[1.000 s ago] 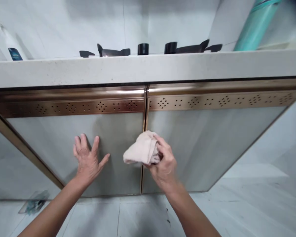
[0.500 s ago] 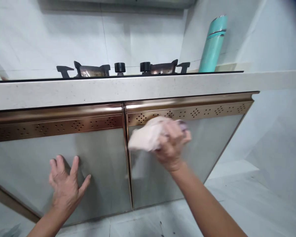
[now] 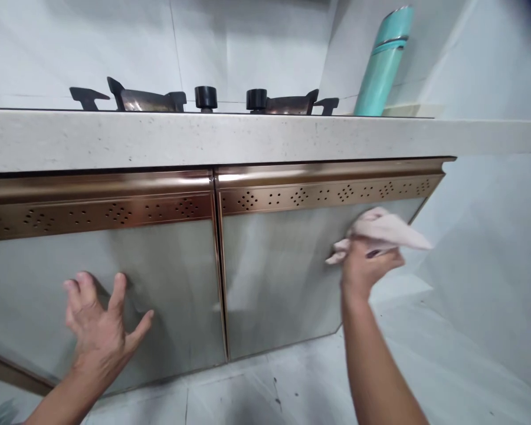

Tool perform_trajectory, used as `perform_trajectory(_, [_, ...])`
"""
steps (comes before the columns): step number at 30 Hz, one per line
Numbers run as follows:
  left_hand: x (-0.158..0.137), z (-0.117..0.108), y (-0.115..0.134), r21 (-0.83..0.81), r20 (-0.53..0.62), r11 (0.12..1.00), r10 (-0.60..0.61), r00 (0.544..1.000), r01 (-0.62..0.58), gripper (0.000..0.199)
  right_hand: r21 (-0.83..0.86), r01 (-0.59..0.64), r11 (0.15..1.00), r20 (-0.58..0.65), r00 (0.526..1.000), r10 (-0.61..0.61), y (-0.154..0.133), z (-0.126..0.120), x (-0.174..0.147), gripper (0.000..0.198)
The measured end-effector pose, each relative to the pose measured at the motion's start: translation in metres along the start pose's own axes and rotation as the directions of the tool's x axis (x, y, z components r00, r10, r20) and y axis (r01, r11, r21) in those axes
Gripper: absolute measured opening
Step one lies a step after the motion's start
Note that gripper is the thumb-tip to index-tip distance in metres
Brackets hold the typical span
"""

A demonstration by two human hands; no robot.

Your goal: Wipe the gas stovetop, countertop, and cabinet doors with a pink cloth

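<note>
My right hand [image 3: 367, 268] is closed round a pale pink cloth [image 3: 383, 230], near the right edge of the right cabinet door [image 3: 278, 271]. A loose corner of the cloth sticks out to the right and a crumpled end hangs on the left. With fingers spread, my left hand [image 3: 100, 321] rests at the left cabinet door [image 3: 172, 295] and holds nothing. Both doors are greyish panels in copper-coloured metal frames, with a strip of small punched holes along the top.
Above the doors runs a speckled white countertop [image 3: 256, 139]. On it stand a gas stove with two black knobs [image 3: 206, 97], pot supports [image 3: 146, 100] and a turquoise flask [image 3: 383, 65]. A pale wall [image 3: 491, 206] closes the right side; the tiled floor [image 3: 269, 392] lies below.
My right hand has moved the cloth from the middle, beside the door gap, across to the right edge. My left hand stays spread at the left door. The view has shifted slightly.
</note>
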State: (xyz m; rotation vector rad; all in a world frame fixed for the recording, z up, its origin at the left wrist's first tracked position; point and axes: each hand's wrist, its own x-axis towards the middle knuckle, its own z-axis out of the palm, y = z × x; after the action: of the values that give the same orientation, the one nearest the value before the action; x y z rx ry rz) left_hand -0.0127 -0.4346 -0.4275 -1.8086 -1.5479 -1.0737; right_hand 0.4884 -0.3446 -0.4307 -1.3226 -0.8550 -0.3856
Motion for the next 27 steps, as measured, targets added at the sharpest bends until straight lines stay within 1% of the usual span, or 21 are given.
perform_trajectory(1, [0.0,0.0,-0.001,0.012,-0.003,1.0,0.007,1.0,-0.007,0.1,-0.005,0.009,1.0,-0.021,1.0,-0.009,-0.014,0.003,-0.035,0.069])
perform_trajectory(2, [-0.001,0.001,-0.001,0.034,-0.002,0.999,0.019,1.0,-0.019,0.101,0.036,0.078,0.996,-0.006,0.997,-0.078,-0.028,0.005,-0.071,0.072])
perform_trajectory(3, [-0.002,0.0,-0.002,0.062,0.003,0.997,0.038,0.999,-0.038,0.101,0.095,0.207,0.974,0.057,0.975,-0.213,-0.041,0.005,-0.107,0.076])
perform_trajectory(4, [-0.002,0.0,-0.002,0.094,0.012,0.994,0.059,0.998,-0.06,0.101,0.151,0.378,0.913,0.115,0.911,-0.396,-0.052,0.003,-0.142,0.071])
perform_trajectory(5, [-0.003,-0.002,-0.002,0.123,0.028,0.989,0.079,0.996,-0.082,0.1,0.199,0.541,0.817,0.246,0.78,-0.576,-0.059,-0.001,-0.172,0.061])
perform_trajectory(6, [-0.004,-0.003,-0.002,0.144,0.042,0.984,0.097,0.994,-0.102,0.1,0.258,0.613,0.747,0.358,0.658,-0.663,-0.062,-0.006,-0.198,0.061])
perform_trajectory(7, [-0.004,-0.005,-0.002,0.156,0.047,0.981,0.106,0.993,-0.112,0.099,0.313,0.643,0.699,0.456,0.544,-0.704,-0.061,-0.013,-0.218,0.061])
perform_trajectory(8, [-0.004,-0.007,-0.003,0.158,0.049,0.981,0.109,0.993,-0.115,0.097,0.353,0.633,0.689,0.546,0.458,-0.701,-0.056,-0.02,-0.231,0.064])
perform_trajectory(9, [-0.003,-0.009,-0.003,0.153,0.046,0.981,0.115,0.992,-0.121,0.096,0.377,0.592,0.712,0.611,0.418,-0.672,-0.05,-0.027,-0.237,0.067])
perform_trajectory(10, [-0.003,-0.011,-0.004,0.143,0.047,0.982,0.119,0.992,-0.125,0.095,0.387,0.539,0.748,0.655,0.41,-0.635,-0.043,-0.035,-0.236,0.07])
perform_trajectory(11, [-0.002,-0.012,-0.005,0.132,0.051,0.983,0.123,0.991,-0.129,0.094,0.387,0.487,0.783,0.673,0.432,-0.6,-0.038,-0.041,-0.227,0.072])
perform_trajectory(13, [0.0,-0.013,-0.008,0.112,0.063,0.985,0.126,0.99,-0.132,0.093,0.381,0.43,0.819,0.615,0.543,-0.571,-0.033,-0.053,-0.191,0.072])
perform_trajectory(15, [0.001,-0.01,-0.009,0.101,0.06,0.987,0.119,0.991,-0.125,0.092,0.339,0.457,0.822,0.456,0.685,-0.569,-0.04,-0.062,-0.133,0.065])
perform_trajectory(17, [0.001,-0.006,-0.009,0.094,0.047,0.99,0.103,0.994,-0.107,0.093,0.224,0.509,0.831,0.272,0.787,-0.554,-0.052,-0.067,-0.063,0.062])
perform_trajectory(18, [0.001,-0.004,-0.008,0.092,0.04,0.991,0.095,0.995,-0.099,0.093,0.139,0.521,0.842,0.183,0.822,-0.539,-0.056,-0.067,-0.026,0.065])
perform_trajectory(19, [0.0,-0.001,-0.008,0.093,0.032,0.991,0.091,0.995,-0.093,0.095,0.061,0.528,0.847,0.101,0.841,-0.531,-0.058,-0.066,0.009,0.068])
perform_trajectory(20, [0.0,0.001,-0.008,0.095,0.027,0.991,0.09,0.996,-0.092,0.096,-0.001,0.539,0.842,0.031,0.842,-0.539,-0.057,-0.064,0.04,0.068])
perform_trajectory(22, [-0.002,0.003,-0.008,0.104,0.031,0.99,0.096,0.995,-0.099,0.099,-0.096,0.529,0.843,-0.024,0.846,-0.533,-0.041,-0.055,0.088,0.067])
perform_trajectory(23, [-0.002,0.003,-0.009,0.111,0.037,0.989,0.098,0.994,-0.102,0.1,-0.096,0.488,0.867,-0.017,0.871,-0.492,-0.027,-0.05,0.102,0.069])
perform_trajectory(25, [-0.003,0.003,-0.009,0.118,0.049,0.987,0.099,0.994,-0.104,0.102,-0.07,0.36,0.93,0.012,0.933,-0.36,0.007,-0.043,0.108,0.078])
perform_trajectory(27, [-0.003,0.002,-0.009,0.113,0.056,0.988,0.101,0.993,-0.107,0.103,-0.051,0.196,0.979,0.045,0.98,-0.194,0.044,-0.041,0.087,0.089])
